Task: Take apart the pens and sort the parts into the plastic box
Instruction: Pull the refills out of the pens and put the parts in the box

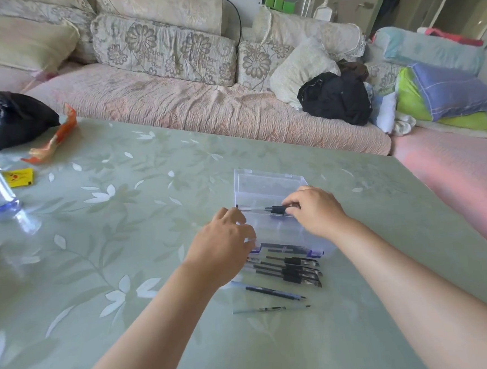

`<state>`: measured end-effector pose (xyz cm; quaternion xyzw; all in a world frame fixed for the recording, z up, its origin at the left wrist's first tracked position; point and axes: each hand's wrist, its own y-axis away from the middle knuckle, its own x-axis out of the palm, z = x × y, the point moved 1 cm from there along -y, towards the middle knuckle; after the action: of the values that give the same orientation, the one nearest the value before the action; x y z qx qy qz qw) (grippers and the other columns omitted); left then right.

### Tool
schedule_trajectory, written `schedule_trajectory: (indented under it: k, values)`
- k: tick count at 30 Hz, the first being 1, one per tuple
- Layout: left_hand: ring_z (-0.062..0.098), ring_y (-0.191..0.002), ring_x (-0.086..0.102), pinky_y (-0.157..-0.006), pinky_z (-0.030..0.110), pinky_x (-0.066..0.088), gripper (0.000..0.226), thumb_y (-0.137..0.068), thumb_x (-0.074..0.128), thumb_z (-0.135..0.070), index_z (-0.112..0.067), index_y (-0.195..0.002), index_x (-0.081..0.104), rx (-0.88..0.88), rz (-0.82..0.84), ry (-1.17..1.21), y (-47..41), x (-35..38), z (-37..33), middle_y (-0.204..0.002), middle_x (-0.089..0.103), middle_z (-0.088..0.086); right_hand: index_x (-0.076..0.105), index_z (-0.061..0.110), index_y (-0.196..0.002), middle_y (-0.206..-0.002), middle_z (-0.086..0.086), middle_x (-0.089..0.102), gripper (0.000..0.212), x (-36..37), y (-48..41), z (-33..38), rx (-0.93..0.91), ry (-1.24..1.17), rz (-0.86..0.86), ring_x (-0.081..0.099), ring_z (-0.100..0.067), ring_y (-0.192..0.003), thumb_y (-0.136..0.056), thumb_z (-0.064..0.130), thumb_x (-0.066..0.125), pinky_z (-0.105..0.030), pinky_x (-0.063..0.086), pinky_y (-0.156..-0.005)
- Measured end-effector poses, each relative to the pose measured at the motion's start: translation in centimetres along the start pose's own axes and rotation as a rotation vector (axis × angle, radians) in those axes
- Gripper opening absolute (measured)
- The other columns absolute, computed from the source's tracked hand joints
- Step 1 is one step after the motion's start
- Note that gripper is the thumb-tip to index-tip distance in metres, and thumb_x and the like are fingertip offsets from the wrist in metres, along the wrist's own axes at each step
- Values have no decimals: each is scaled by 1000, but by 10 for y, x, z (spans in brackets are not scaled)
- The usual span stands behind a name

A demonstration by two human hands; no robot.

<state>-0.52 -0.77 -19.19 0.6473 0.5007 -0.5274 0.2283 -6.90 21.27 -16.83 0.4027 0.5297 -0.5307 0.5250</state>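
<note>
While reaching over the plastic box (266,186), my left hand (222,242) and right hand (316,210) pinch opposite ends of one pen (278,209).

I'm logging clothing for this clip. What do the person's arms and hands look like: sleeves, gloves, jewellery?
The left arm and right arm are bare to the frame edge: no sleeves in view. The left hand and right hand wear no gloves; no watch or bracelet at either wrist. No rings show, though some fingers are hidden.
</note>
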Motion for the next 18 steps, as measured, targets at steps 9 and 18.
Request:
schedule_trajectory:
  k: [9, 18]
  values:
    - [13, -120, 39, -79, 24, 39, 25, -99, 49, -35, -32, -113, 69, 7, -17, 60, -1, 1, 2, -125, 50, -9, 68, 31, -115, -117, 11, 68, 26, -1, 4, -1, 44, -149, 57, 61, -14, -106, -93, 24, 56, -32, 47, -94]
    - [15, -116, 39, -92, 25, 32, 27, -92, 58, -38, -31, -119, 61, 49, -138, 26, 4, -5, -9, -122, 48, -10, 69, 36, -90, -87, 17, 62, 13, -39, 61, 15, -94, -187, -2, 51, 4, -69, -88, 26, 62, -22, 41, -71]
